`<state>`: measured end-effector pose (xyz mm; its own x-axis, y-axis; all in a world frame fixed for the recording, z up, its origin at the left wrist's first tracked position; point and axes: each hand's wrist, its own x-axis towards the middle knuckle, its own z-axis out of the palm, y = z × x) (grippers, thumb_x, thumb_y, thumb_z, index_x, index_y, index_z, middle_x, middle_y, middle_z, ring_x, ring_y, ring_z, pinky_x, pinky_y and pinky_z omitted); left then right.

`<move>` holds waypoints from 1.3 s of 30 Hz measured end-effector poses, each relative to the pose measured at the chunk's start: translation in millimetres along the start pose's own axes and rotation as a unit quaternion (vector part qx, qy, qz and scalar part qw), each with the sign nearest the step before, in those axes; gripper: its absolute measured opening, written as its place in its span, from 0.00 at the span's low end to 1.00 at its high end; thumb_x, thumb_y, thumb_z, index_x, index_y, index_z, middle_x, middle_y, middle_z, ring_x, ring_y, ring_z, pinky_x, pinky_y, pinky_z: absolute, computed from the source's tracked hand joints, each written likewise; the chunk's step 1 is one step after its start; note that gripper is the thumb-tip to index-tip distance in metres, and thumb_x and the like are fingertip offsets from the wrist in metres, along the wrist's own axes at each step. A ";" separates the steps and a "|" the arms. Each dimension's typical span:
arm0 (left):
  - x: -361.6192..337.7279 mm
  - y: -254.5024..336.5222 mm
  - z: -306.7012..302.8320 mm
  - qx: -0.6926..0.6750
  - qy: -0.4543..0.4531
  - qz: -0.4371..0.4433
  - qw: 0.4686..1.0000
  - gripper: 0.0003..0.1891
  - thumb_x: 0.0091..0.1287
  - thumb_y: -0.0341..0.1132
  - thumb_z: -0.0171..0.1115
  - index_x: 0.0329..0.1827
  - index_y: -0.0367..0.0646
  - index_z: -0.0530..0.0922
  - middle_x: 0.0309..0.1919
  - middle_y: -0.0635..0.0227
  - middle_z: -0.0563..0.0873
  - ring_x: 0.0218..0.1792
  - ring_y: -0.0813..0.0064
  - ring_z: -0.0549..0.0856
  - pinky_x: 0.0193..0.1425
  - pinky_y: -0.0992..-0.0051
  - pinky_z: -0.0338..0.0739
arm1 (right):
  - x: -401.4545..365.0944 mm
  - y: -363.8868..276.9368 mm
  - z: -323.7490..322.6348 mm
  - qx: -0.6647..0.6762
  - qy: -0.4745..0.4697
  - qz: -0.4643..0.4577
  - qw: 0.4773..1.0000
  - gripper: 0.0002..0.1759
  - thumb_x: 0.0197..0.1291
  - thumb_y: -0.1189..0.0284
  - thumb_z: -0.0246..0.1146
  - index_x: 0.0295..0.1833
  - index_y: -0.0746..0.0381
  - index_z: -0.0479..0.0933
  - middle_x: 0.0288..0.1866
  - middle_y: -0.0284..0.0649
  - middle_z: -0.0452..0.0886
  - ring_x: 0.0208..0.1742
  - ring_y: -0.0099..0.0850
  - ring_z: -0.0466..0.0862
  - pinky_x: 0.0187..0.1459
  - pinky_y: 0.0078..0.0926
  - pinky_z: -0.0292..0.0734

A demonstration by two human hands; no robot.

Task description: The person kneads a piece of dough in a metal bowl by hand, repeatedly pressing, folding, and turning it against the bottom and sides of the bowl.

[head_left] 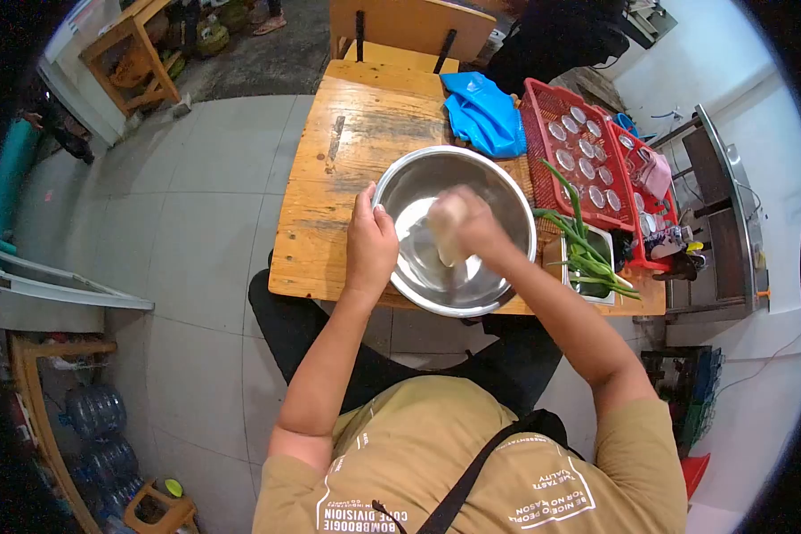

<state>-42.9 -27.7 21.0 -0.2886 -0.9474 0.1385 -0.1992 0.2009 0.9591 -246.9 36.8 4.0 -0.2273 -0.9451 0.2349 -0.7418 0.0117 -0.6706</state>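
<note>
A large stainless steel bowl (516,209) stands near the front edge of the wooden table. My left hand (370,240) grips its left rim, thumb at the lip and fingers along the outer wall. Inside the bowl, my right hand (472,221) is blurred by motion. Its fingers are closed on a pale cloth-like thing (448,233), which hangs down toward the bowl's shiny bottom; the blur hides its exact kind. To the right of the bowl, green onions (587,258) lie across a rectangular metal container (602,240).
A blue plastic bag (483,114) lies behind the bowl on the wooden table (316,214). Red plastic baskets (543,116) with several clear-looking cups stand at the right. A wooden chair (409,31) is across the table. Large water bottles (96,409) sit on the floor at lower left.
</note>
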 end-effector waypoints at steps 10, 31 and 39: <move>-2.5 2.0 4.8 0.004 -0.013 -0.021 1.000 0.22 0.81 0.30 0.47 0.73 0.29 0.70 0.66 0.38 0.80 0.67 0.43 0.81 0.70 0.57 0.76 | 1.9 -23.4 -40.8 -0.218 -0.163 -0.144 0.951 0.15 0.70 0.62 0.67 0.51 0.62 0.85 0.43 0.45 0.86 0.47 0.47 0.86 0.55 0.49 0.78; -1.8 -5.9 3.5 0.037 -0.014 0.046 0.998 0.21 0.81 0.30 0.48 0.74 0.32 0.69 0.68 0.40 0.79 0.68 0.42 0.80 0.70 0.56 0.76 | 14.4 -15.4 55.3 -0.227 -0.132 -0.130 0.956 0.18 0.73 0.58 0.58 0.41 0.63 0.74 0.40 0.50 0.79 0.47 0.51 0.81 0.57 0.48 0.70; 1.7 -2.4 0.1 0.004 -0.047 -0.011 0.999 0.21 0.80 0.30 0.46 0.72 0.28 0.68 0.68 0.37 0.78 0.68 0.40 0.78 0.73 0.54 0.74 | 47.5 -13.7 3.0 0.309 -0.196 0.301 0.880 0.20 0.76 0.56 0.61 0.53 0.65 0.82 0.44 0.51 0.81 0.48 0.50 0.84 0.52 0.44 0.78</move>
<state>-43.0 -29.8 18.9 -0.3705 -0.9242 0.0932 -0.2134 0.1824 0.9598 -245.6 -9.3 22.3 -0.1360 -0.8697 -0.4744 -0.0481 0.4841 -0.8737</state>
